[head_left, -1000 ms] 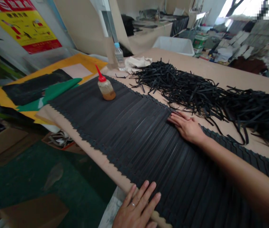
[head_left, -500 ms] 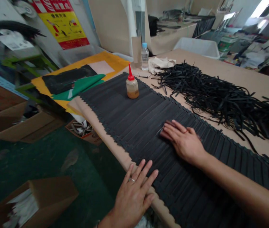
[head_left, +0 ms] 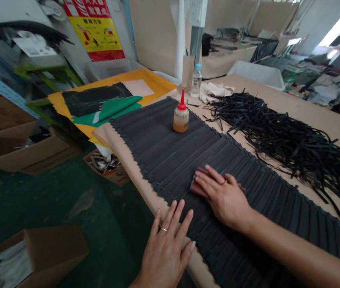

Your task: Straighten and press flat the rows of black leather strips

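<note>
A long black sheet of overlapping strips (head_left: 158,140) lies along the table's near edge. My left hand (head_left: 167,244), with a ring, rests with spread fingers on its lower edge and the tan table covering. On the middle of the sheet, my right hand (head_left: 222,194) presses down a flat reddish-brown block (head_left: 198,186), whose far side is hidden under the palm. A glue bottle with a red pointed cap (head_left: 181,118) stands upright on the sheet, beyond both hands.
Behind the sheet lies a heap of loose black strips (head_left: 278,128). A clear bottle (head_left: 197,82) and white cloth (head_left: 215,91) sit at the back. Green cloth (head_left: 110,111) lies far left; cardboard boxes (head_left: 59,248) are on the floor.
My right hand has slid with the block toward the near edge of the sheet. My left hand stays at that edge. The camera view has shifted slightly.
</note>
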### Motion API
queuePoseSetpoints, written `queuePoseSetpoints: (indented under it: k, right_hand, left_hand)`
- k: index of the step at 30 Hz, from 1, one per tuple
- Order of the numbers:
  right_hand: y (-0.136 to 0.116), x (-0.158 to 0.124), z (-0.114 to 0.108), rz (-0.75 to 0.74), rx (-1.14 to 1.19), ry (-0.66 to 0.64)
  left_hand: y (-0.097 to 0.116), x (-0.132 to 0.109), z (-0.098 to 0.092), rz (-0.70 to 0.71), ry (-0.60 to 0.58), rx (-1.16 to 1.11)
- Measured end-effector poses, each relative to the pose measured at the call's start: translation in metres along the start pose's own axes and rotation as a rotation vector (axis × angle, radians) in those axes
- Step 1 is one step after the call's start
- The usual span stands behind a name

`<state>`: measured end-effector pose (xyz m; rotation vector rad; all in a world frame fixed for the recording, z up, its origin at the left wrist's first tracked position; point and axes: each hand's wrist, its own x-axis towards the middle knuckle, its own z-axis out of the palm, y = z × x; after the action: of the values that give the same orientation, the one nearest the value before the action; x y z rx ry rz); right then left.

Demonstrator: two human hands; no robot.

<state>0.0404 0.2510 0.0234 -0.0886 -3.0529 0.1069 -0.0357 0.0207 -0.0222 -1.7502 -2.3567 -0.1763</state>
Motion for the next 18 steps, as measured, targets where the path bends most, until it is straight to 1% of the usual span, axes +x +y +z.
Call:
queuePoseSetpoints:
  k: [1, 3, 5, 6, 7, 8, 9, 11, 12, 13, 14, 15, 16, 18]
  right_hand:
    - [0.024, 0.007, 0.003, 0.097, -0.028, 0.031]
    - [0.085, 0.023, 0.002, 0.255, -0.064, 0.088]
    - [0.140, 0.036, -0.007, 0.352, -0.058, 0.090]
    - [0.158, 0.040, -0.014, 0.385, -0.059, 0.092]
    - [0.166, 0.043, -0.020, 0.413, -0.064, 0.097]
    - [0.164, 0.044, -0.026, 0.432, -0.074, 0.111]
    - [0.153, 0.044, -0.029, 0.439, -0.088, 0.125]
    - [0.113, 0.041, -0.028, 0.367, -0.101, 0.129]
    - [0.092, 0.038, -0.024, 0.290, -0.099, 0.112]
    - [0.074, 0.035, -0.019, 0.145, -0.089, 0.070]
    - [0.063, 0.033, -0.014, 0.042, -0.090, 0.046]
    - [0.060, 0.032, -0.011, 0.027, -0.110, 0.049]
    - [0.065, 0.033, -0.009, 0.070, -0.136, 0.076]
    - [0.092, 0.038, -0.013, 0.193, -0.189, 0.186]
  left_hand:
    - [0.000, 0.000, 0.001, -0.001, -0.004, 0.007]
    - [0.001, -0.001, 0.002, 0.002, 0.008, 0.013]
    - [0.000, -0.002, 0.003, 0.011, 0.038, 0.016]
    - [-0.002, -0.002, 0.002, 0.018, 0.051, 0.016]
    - [-0.004, -0.003, 0.002, 0.035, 0.066, 0.013]
    - [-0.008, -0.003, 0.002, 0.048, 0.080, 0.006]
    - [-0.012, -0.003, 0.003, 0.052, 0.095, -0.004]
    - [-0.022, -0.002, 0.005, 0.023, 0.123, -0.021]
    - [-0.026, -0.002, 0.006, -0.004, 0.137, -0.023]
    - [-0.029, -0.002, 0.009, -0.033, 0.149, -0.021]
    - [-0.032, -0.001, 0.011, -0.055, 0.151, -0.015]
    - [-0.033, -0.001, 0.013, -0.062, 0.150, -0.011]
    - [-0.033, -0.001, 0.015, -0.063, 0.145, -0.010]
    - [-0.032, -0.001, 0.018, -0.064, 0.126, -0.019]
